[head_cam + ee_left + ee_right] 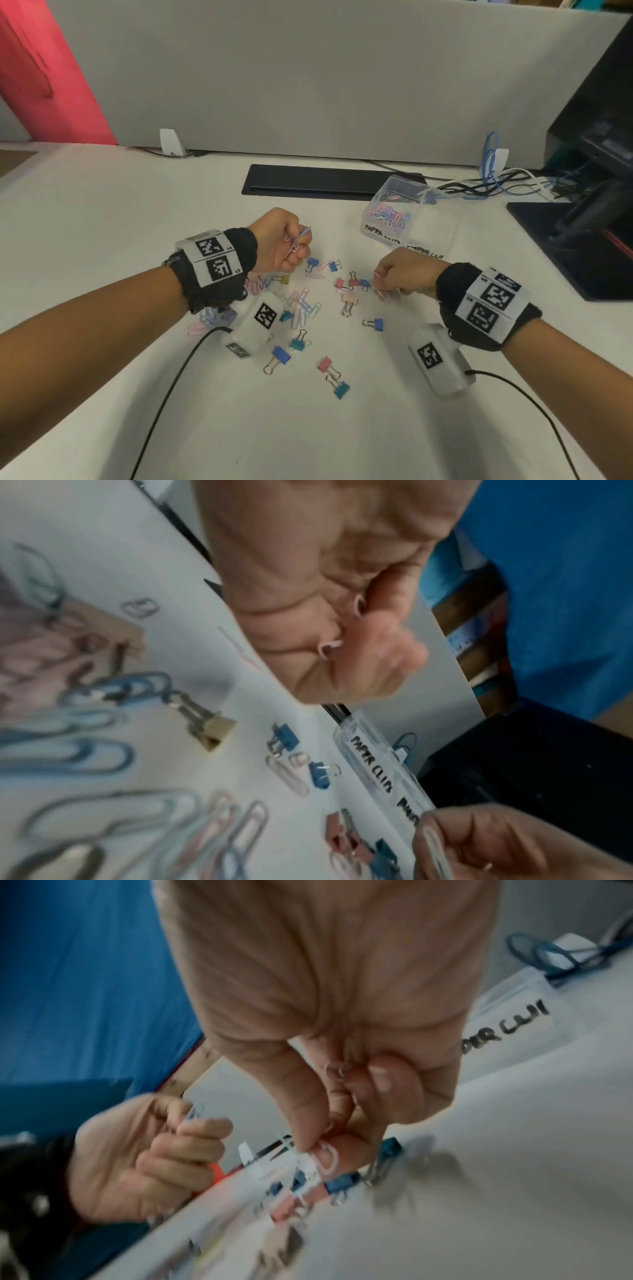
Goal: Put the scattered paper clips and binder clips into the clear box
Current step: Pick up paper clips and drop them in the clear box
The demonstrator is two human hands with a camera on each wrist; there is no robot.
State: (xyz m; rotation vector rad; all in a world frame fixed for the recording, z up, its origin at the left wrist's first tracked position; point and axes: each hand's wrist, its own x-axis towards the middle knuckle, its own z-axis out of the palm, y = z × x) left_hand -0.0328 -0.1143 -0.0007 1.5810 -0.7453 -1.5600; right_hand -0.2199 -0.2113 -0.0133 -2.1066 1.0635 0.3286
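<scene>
My left hand (291,245) is raised over the table's middle, its curled fingers holding pink and blue paper clips (297,240); pink clip ends (359,607) poke out between the fingers. My right hand (387,279) is low on the table and pinches a pink paper clip (327,1157) beside red and blue binder clips (354,282). Coloured paper clips (305,306) and binder clips (281,356) lie scattered between my wrists. The clear box (409,214) stands at the back right, with paper clips in its left compartment.
A black tray (308,180) lies along the grey partition behind the hands. Cables (496,186) and a black machine (596,192) fill the right side. Black wrist-camera cords (164,394) run across the near table.
</scene>
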